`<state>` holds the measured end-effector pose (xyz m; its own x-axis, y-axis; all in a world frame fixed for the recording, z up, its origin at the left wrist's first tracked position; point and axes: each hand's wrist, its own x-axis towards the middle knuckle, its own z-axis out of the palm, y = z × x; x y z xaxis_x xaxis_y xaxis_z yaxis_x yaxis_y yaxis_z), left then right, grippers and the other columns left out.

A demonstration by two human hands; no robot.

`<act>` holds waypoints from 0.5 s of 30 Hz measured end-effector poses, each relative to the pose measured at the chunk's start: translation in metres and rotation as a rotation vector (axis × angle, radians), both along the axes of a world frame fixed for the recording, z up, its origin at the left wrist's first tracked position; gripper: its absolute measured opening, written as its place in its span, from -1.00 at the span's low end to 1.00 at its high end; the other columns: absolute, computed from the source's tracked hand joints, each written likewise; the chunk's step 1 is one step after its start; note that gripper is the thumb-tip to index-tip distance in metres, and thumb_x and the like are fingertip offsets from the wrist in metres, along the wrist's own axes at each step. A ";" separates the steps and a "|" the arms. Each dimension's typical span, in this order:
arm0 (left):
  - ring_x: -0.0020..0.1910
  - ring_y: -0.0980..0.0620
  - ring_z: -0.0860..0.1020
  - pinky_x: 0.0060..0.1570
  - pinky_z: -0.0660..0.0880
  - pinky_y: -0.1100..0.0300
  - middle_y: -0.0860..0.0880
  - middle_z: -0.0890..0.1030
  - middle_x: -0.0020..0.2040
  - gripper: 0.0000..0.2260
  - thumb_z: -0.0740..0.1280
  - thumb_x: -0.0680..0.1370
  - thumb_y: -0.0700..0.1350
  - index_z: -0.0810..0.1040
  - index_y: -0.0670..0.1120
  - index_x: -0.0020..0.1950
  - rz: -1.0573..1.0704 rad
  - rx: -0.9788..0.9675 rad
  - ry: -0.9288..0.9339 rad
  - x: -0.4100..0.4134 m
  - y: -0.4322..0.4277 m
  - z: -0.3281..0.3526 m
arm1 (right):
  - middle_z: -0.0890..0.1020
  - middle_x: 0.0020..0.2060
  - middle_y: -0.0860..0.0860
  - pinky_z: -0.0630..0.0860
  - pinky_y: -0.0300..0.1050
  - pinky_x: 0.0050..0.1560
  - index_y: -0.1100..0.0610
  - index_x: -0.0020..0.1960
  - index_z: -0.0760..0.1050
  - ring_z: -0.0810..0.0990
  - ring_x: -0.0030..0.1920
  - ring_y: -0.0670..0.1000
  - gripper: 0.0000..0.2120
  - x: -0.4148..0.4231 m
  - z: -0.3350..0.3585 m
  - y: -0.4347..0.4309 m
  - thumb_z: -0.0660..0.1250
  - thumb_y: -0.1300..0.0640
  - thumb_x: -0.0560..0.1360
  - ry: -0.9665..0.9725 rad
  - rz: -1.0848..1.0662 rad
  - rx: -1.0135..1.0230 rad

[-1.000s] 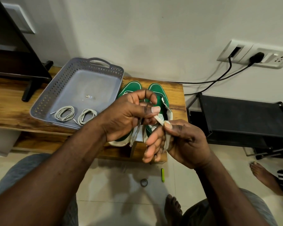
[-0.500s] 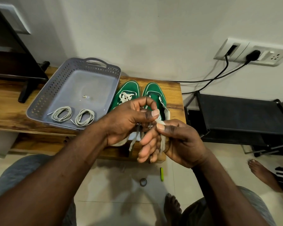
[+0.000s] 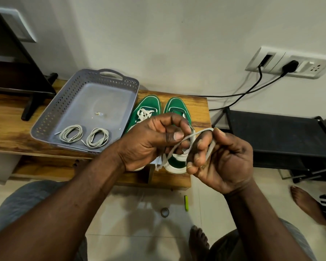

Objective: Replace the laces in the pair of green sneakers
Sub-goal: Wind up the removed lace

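Observation:
Two green sneakers stand side by side on the wooden bench (image 3: 9,129). The left sneaker (image 3: 147,108) still carries a white lace; the right sneaker (image 3: 177,108) is largely hidden behind my hands. A flat white lace (image 3: 191,136) stretches between my hands above the right sneaker. My left hand (image 3: 151,140) pinches it between thumb and fingers. My right hand (image 3: 220,157) has the lace looped around its curled fingers. Two coiled grey laces (image 3: 72,133) (image 3: 98,137) lie in the grey tray (image 3: 68,98).
A black stand foot (image 3: 34,102) sits on the bench at the left. A black low rack (image 3: 279,134) stands to the right, with cables running to a wall socket (image 3: 288,63). On the tiled floor lie a green lighter (image 3: 186,202), a small ring (image 3: 164,212), and another person's foot (image 3: 305,202).
My hands have drawn apart, and the lace now stretches in a loop between them. My right hand has turned palm-up with the lace wound over its fingers.

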<state>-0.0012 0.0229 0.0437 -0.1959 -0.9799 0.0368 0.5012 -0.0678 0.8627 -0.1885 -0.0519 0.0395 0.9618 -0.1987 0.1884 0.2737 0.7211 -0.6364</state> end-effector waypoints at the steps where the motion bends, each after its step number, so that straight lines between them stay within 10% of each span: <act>1: -0.15 0.09 0.64 -0.08 0.60 0.20 -0.01 0.67 -0.15 -0.86 0.41 0.51 -0.20 0.73 0.00 -0.04 0.003 -0.005 -0.006 0.000 0.000 0.000 | 0.75 0.00 0.20 0.60 -0.02 0.06 0.31 0.20 0.63 0.73 0.08 0.22 -0.55 -0.001 0.000 -0.001 0.08 0.03 0.70 0.002 -0.003 0.002; 15: -0.19 0.06 0.63 -0.14 0.58 0.20 -0.02 0.66 -0.18 -0.86 0.51 0.46 -0.23 0.67 -0.12 0.00 0.357 0.020 -0.061 -0.019 -0.004 -0.006 | 0.74 0.01 0.26 0.65 -0.04 0.01 0.36 0.22 0.61 0.73 0.10 0.28 -0.56 0.005 -0.001 0.003 0.10 0.05 0.71 0.043 0.021 0.025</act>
<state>-0.0204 0.0191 0.0378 0.1578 -0.9873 0.0156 0.4443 0.0851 0.8918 -0.1831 -0.0491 0.0385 0.9729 -0.1828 0.1418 0.2311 0.7424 -0.6288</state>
